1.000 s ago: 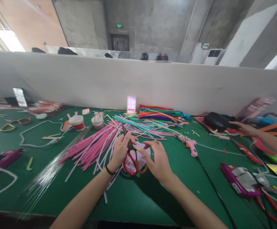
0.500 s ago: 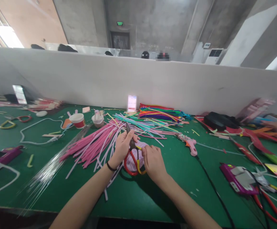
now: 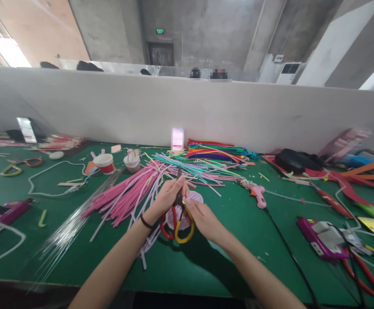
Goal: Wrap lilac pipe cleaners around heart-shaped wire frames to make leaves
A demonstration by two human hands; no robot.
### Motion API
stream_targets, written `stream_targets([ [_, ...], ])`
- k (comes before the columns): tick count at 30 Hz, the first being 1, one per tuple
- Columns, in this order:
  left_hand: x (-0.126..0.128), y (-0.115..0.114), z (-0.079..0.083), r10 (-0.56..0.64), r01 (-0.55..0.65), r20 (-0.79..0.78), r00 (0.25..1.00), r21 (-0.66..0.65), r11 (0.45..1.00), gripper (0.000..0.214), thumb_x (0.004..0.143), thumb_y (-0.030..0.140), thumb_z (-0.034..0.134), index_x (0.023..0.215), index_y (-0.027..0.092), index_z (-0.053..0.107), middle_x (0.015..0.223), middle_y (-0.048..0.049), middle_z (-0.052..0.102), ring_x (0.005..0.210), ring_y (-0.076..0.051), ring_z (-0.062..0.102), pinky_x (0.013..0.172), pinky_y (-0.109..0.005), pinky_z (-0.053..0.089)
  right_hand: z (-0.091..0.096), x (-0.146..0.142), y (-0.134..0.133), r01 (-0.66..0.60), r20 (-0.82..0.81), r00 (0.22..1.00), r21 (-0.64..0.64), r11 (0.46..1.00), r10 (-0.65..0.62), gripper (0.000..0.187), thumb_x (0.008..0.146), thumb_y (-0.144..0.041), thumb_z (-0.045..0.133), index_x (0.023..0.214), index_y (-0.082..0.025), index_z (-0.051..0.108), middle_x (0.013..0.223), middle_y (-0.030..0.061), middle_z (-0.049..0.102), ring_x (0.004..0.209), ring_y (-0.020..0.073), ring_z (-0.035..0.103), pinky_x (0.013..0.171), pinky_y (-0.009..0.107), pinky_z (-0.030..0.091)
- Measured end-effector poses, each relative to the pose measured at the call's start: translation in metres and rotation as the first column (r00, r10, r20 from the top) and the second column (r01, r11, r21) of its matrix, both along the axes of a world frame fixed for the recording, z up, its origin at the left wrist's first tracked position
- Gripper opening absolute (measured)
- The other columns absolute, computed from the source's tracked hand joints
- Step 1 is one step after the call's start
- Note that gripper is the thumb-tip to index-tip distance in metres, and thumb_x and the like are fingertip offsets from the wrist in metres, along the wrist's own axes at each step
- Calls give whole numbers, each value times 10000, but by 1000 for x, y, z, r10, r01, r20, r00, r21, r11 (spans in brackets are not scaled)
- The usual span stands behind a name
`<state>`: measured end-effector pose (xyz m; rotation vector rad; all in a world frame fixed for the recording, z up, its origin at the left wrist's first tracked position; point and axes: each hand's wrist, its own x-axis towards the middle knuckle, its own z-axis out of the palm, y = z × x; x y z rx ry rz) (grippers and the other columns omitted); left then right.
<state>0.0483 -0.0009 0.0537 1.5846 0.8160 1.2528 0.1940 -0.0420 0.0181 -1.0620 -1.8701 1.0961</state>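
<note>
My left hand (image 3: 170, 193) is closed around the dark blades of the scissors (image 3: 184, 236), their points upward and the red and yellow handles hanging toward me. My right hand (image 3: 206, 216) has its fingertips pressed together beside the scissors' pivot, close to my left fingers; what they pinch is too small to make out. Behind and below the handles is a round pale purple fuzzy piece (image 3: 197, 198), partly covered by my hands and the scissors. Pink pipe cleaners (image 3: 125, 193) lie in a heap left of my hands, with pale purple ones among them.
Rainbow pipe cleaners (image 3: 215, 152) lie behind, near a lit phone (image 3: 177, 139). To the right rest a pink glue gun (image 3: 258, 196) with its cable and a purple power strip (image 3: 318, 242). Paper cups (image 3: 104, 163) and clear thin sticks (image 3: 67, 227) are at left.
The scissors have swung more upright, their handles shifting left. My right fingers have moved from around the yellow handle's upper part to the pivot. Another person's hand at far right has left view.
</note>
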Motion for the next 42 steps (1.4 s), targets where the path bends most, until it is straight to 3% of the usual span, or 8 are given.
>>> stream_targets([
  [4,2,1,-3,94,-94,22,995,-14,995,485,884,478,441,506,187,527,542,-34,557,739,-202,634,703,-290,469,-1,-10,3,101,88,989,208,973,-122,451,966,-459,233,716,-197,502,630,-3,507,572,134,426,557,264,279],
  [6,0,4,-7,133,-132,33,991,-18,991,482,877,479,449,503,186,527,526,-28,543,703,-196,632,701,-292,474,-7,-16,-1,199,39,977,208,958,-211,467,968,-458,214,665,-206,464,588,-12,472,545,133,410,540,266,264],
  [14,-3,13,-11,188,-188,17,982,10,982,482,875,452,460,480,187,538,486,-25,537,631,-190,635,665,-290,487,-26,-29,-13,343,-240,907,-55,938,-346,496,916,-572,279,604,-215,426,536,-27,429,501,126,392,489,256,283],
  [26,-8,16,-11,259,-262,60,964,40,964,482,887,442,447,487,185,524,495,-19,557,538,-146,573,645,-280,465,-35,-66,-45,331,-595,593,-433,838,-542,427,881,-608,327,742,-218,433,644,-10,446,559,127,419,488,239,339],
  [30,-10,16,-6,213,-215,127,969,3,977,485,875,465,461,477,190,494,466,-8,518,518,-142,552,612,-282,459,-42,-59,-53,375,-569,637,-362,854,-521,452,904,-584,316,650,-219,398,630,-13,445,588,127,433,562,241,385],
  [33,-13,14,-1,135,-136,107,985,-1,991,500,871,490,458,471,192,482,451,-4,499,500,-137,532,618,-289,460,-32,-40,-45,209,-509,784,-320,924,-354,489,911,-570,321,651,-196,499,639,11,531,627,141,499,638,261,424],
  [37,-11,7,-1,34,-33,17,999,-36,999,502,865,490,467,466,188,499,450,-14,504,498,-140,528,571,-270,440,-13,-28,-25,30,-455,876,-283,959,-162,459,894,-569,368,685,-193,528,565,-10,516,540,132,473,550,256,396],
  [42,-4,2,-8,242,-242,35,970,10,970,479,898,450,430,511,188,534,477,-15,546,492,-138,535,538,-258,426,-12,-47,-21,207,-559,729,-369,906,-394,425,844,-596,434,662,-213,432,570,-46,384,498,100,348,460,227,326],
])
